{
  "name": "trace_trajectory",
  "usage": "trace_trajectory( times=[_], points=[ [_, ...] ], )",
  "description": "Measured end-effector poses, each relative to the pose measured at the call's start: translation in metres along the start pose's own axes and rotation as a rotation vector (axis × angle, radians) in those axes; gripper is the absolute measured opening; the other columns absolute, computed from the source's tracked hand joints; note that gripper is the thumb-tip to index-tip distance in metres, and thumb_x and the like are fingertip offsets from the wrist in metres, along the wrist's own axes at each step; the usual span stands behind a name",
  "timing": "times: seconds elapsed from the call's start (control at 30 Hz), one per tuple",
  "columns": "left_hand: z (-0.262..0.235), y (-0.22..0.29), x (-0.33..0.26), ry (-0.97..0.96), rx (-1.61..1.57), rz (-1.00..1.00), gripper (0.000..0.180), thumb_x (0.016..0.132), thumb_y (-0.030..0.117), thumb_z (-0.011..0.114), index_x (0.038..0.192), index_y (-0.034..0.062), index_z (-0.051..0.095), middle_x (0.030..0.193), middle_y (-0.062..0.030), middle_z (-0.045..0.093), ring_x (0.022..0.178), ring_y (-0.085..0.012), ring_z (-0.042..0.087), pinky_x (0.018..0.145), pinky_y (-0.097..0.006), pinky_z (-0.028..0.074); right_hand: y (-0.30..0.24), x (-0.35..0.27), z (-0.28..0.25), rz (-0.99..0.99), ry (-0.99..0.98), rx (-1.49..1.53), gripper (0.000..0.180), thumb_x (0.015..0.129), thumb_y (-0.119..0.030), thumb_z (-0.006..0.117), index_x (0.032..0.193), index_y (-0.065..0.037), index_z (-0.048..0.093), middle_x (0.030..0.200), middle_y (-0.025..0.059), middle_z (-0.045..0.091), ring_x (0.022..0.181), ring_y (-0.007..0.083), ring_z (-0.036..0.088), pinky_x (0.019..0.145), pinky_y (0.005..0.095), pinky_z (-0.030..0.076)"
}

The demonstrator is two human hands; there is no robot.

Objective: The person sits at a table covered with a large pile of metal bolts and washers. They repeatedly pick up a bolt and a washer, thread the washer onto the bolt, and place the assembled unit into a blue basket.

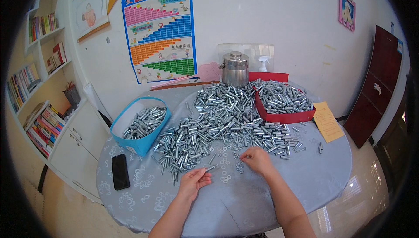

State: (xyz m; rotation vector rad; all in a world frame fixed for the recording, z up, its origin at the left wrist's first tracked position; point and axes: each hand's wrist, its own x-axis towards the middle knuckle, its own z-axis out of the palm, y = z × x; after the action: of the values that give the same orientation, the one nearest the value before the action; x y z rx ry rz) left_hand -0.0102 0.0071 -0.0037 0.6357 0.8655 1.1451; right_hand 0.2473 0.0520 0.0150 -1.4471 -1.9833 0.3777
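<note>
- At the near edge of the round surface (305, 181), covered with a grey patterned cloth, the left hand (194, 181) is curled closed, pinching one end of a silver bolt (211, 167) between thumb and fingertips; the bolt points up and to the right, clear of the cloth.
- The right hand (257, 159) lies palm down just right of the bolt, fingers bent, the tips pressed together at some small washers (226, 168) scattered on the cloth; whether it has one pinched I cannot tell.
- Just beyond both hands a large heap of silver bolts (222, 116) spreads across the middle of the surface.
- To the left of the heap a blue box (140, 144) holds more bolts; a black phone (120, 171) lies flat in front of it, near the edge.
- At the far right a red box (283, 117) is filled with bolts, and a yellow paper slip (328, 122) lies beside it.
- A steel lidded pot (235, 68) stands at the back against the wall, beneath a colourful chart poster (160, 33).
- Bookshelves (39, 76) with books fill the left side.
</note>
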Motion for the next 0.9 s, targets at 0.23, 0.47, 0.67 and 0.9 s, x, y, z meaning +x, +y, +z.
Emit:
trace_trajectory(
  times=[0.23,0.47,0.67,0.9],
  points=[
    [0.001,0.0,-0.001,-0.003,0.002,0.004,0.019,0.083,0.011,0.055,0.094,-0.0046,0.056,0.081,-0.0147,0.061,0.066,-0.0167,0.06,0.062,-0.029,0.053,0.003,-0.001,0.007,-0.168,-0.062,-0.105,0.01,0.066,-0.016,0.066,0.075,-0.01,0.067,0.076,0.0065,0.06,0.079,0.0241,0.055,0.07,0.0347,0.045],
    [0.002,0.0,-0.001,-0.005,0.013,0.001,0.019,0.083,0.012,0.055,0.093,-0.0045,0.056,0.081,-0.0148,0.061,0.065,-0.0164,0.06,0.061,-0.029,0.053,-0.007,0.0,0.008,-0.059,-0.091,0.08,0.014,0.07,-0.016,0.067,0.079,-0.006,0.065,0.077,0.005,0.061,0.072,0.0171,0.057,0.065,0.0275,0.045],
    [0.001,-0.002,0.0,-0.028,0.026,-0.031,0.019,0.083,0.012,0.056,0.093,-0.0045,0.056,0.082,-0.0153,0.061,0.066,-0.0167,0.06,0.061,-0.028,0.054,-0.038,-0.002,0.024,0.26,-0.303,0.953,0.013,0.076,-0.014,0.066,0.084,-0.004,0.064,0.081,0.0005,0.062,0.074,0.006,0.055,0.067,0.02,0.043],
    [0.002,-0.004,0.0,-0.05,0.027,-0.083,0.022,0.082,0.012,0.057,0.095,-0.0056,0.056,0.083,-0.0166,0.061,0.067,-0.0175,0.061,0.062,-0.028,0.054,-0.039,-0.004,0.033,0.228,-0.308,0.931,0.015,0.077,-0.013,0.065,0.088,-0.003,0.064,0.08,-0.0002,0.061,0.072,0.0053,0.053,0.065,0.0192,0.042]
  ],
)
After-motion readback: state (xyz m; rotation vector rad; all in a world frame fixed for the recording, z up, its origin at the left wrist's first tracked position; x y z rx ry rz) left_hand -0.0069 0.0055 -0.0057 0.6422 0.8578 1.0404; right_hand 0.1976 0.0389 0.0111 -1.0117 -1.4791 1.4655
